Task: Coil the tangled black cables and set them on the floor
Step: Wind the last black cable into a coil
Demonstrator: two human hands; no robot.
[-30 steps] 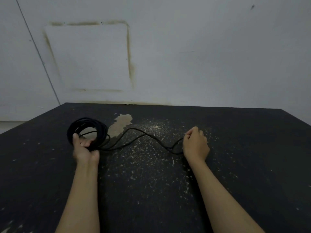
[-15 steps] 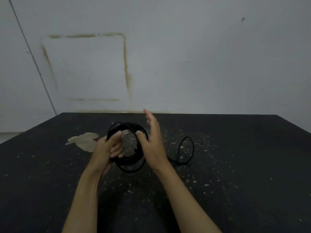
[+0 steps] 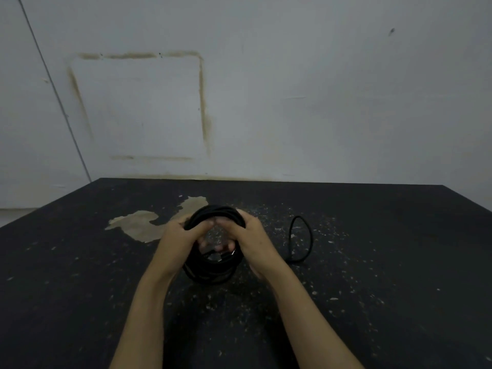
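Right now your left hand (image 3: 177, 239) grips the left side of the black cable coil (image 3: 213, 270), with its thumb hooked over the strands near the top and its fingers curled in behind. Your right hand (image 3: 253, 239) grips the right side of the same coil in much the same way, fingers wrapped round the bundle and fingertips showing through the opening in the middle. You hold the coil upright between both hands, in front of you and over the dark floor (image 3: 80, 288); whether its lower edge touches the floor cannot be told. A small pale glint shows among the lower strands, too small to identify. To the right of your right hand a loose end of cable (image 3: 306, 235) arches up in a loop, and the floor under it is dark. That floor is speckled with pale flecks, and a tan patch (image 3: 143, 225) lies just to the left of your left hand. Behind the floor a grey wall (image 3: 319, 102) rises, marked with a brownish square outline (image 3: 203, 102).
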